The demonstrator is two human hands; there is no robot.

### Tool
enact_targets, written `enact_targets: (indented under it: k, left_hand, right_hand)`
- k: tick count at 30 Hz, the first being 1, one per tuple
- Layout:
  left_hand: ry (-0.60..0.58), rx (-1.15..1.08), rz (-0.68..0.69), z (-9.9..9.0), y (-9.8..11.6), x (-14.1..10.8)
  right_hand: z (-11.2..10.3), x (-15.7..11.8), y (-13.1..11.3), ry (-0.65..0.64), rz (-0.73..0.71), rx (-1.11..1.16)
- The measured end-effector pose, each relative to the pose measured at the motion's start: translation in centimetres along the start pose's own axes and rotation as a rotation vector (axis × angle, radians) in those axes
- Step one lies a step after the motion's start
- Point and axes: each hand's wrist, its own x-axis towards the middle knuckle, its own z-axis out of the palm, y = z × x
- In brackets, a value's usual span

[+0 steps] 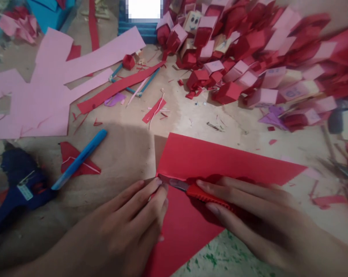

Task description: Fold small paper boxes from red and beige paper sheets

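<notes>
A large sheet of red paper lies at an angle in front of me, with a line or fold running across it. My right hand grips a red-handled utility knife, fingers on its ridged handle. Its dark metal blade points left along that line, to the paper's left edge. My left hand has its fingers bent together at this edge, pinching the paper beside the blade tip. The fingertips partly hide the tip and the paper under them.
Red and pink paper-covered blocks crowd the back right. Pink cut paper lies back left, near a red strip. A blue pen rests on a red scrap, beside a dark blue glue gun. Scraps litter the table.
</notes>
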Motion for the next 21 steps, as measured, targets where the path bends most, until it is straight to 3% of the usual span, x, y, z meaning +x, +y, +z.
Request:
enact_targets:
  k: [10, 21]
  left_hand:
    - [0.041, -0.019, -0.029, 0.9, 0.2, -0.8]
    - [-0.028, -0.030, -0.020, 1.0, -0.1, -2.0]
  right_hand:
    - [-0.7, -1.3, 0.1, 0.072, -0.022, -0.023]
    - [-1.4, -3.5, 0.0, 0.064, 0.136, 0.002]
